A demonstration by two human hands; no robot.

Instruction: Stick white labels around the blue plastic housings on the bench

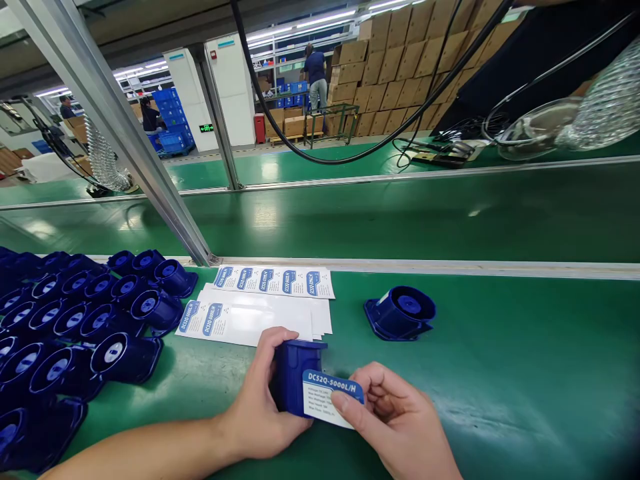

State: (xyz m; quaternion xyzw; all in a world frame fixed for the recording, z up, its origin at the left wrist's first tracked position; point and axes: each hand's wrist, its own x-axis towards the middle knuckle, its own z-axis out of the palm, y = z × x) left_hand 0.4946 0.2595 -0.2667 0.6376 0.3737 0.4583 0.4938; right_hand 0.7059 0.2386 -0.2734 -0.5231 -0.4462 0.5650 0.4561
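My left hand [263, 400] is wrapped round a dark blue plastic housing [293, 373] that stands on the green bench near the front edge. My right hand [395, 420] pinches a white and blue label [330, 397] printed "DCS2Q-5000L/H" and holds it against the housing's side. Just behind my hands lie label sheets [250, 313], some still carrying labels. One single blue housing [400, 312] sits apart, behind and to the right of my right hand.
A heap of several blue housings [75, 320] fills the left of the bench. A slanted aluminium post [150, 173] meets the bench rail [450, 267]. Beyond runs a green conveyor [400, 213] with black cables and a clear dish. People stand among stacked cartons far behind.
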